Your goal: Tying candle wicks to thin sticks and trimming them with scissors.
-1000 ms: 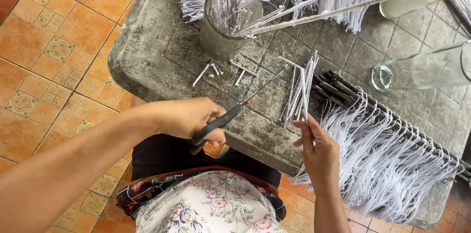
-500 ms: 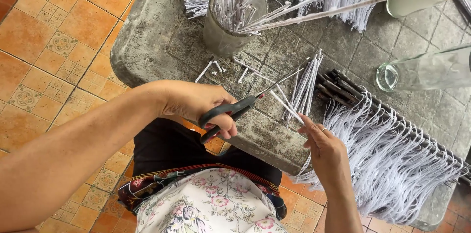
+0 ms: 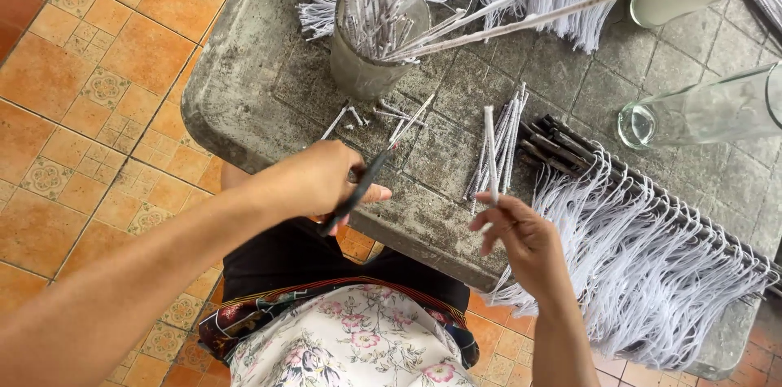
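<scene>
Orange patterned floor tiles (image 3: pixel 98 77) are spreading out to the left of the grey stone table (image 3: pixel 261 69) I'm sitting at. Along that table's right side, a long fringe of white strings (image 3: pixel 652 273) is hanging off a row of dark rods (image 3: pixel 570 147) and spilling over the near edge. At the table's far right, a clear glass vase (image 3: pixel 700 114) is lying on its side. Toward the far edge, a grey cup (image 3: pixel 366 61) is standing packed with thin white sticks, some leaning out over its rim. Near the table's middle, a small bundle of white sticks (image 3: pixel 503 138) is lying just beside the dark rods, with a few short cut pieces (image 3: pixel 358 116) scattered in front of the cup. My left hand (image 3: pixel 322 179) is gripping the dark-handled scissors (image 3: pixel 366 179) over the table's near edge, fingers curled through the handles, blades looking closed and pointing toward the cup. My right hand (image 3: pixel 521 236) is pinching one white stick (image 3: pixel 490 155) upright between thumb and fingertips, other fingers loosely spread, just off the table's near edge.
</scene>
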